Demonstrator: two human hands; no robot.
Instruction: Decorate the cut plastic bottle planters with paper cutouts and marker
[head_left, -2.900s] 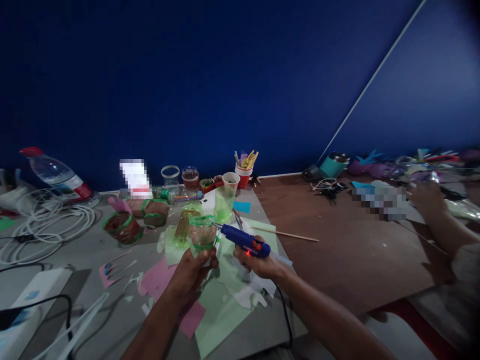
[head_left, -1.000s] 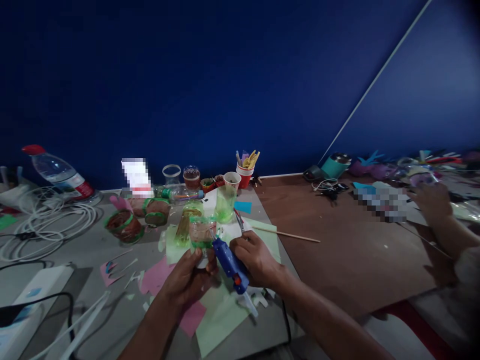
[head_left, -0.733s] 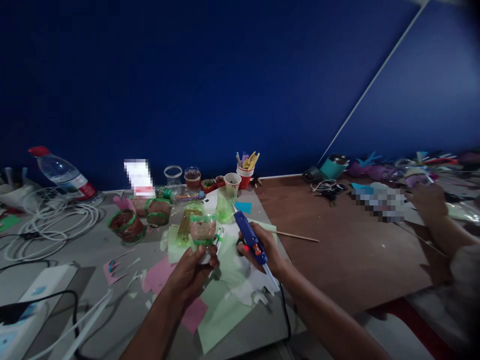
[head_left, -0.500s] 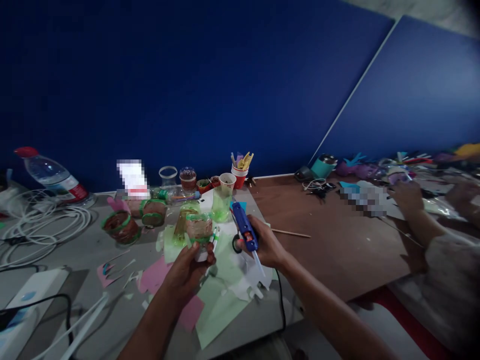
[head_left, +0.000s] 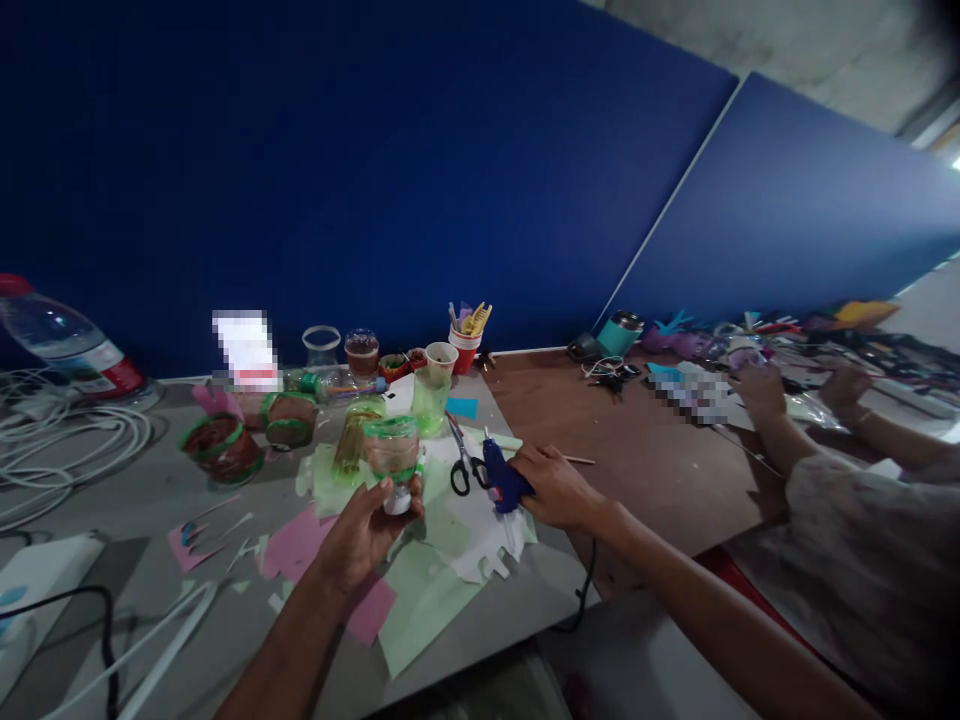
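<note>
My left hand (head_left: 361, 535) is closed around the lower end of a small clear plastic cup (head_left: 391, 452), which looks like a cut bottle top. Green bands ring it, and its white cap points down. On the right, my right hand (head_left: 559, 487) grips the handle of a blue hot glue gun (head_left: 502, 478), down at the white paper with its nozzle pointing away from me. A pair of black-handled scissors (head_left: 460, 474) lies just left of the gun. Beneath both hands are light green paper (head_left: 427, 605) and pink paper scraps (head_left: 296, 540).
Brown pots with green rims (head_left: 223, 450) stand left, near coiled white cables (head_left: 105, 440) and a water bottle (head_left: 75, 345). A red cup (head_left: 465, 352) of plastic cutlery stands behind. At right, a co-worker's hands (head_left: 761, 390) are busy near a teal flask (head_left: 619, 333).
My right hand has lowered the glue gun to the paper and turned it so the nozzle points away. The scissors are now in fuller view. The whole view has shifted slightly right.
</note>
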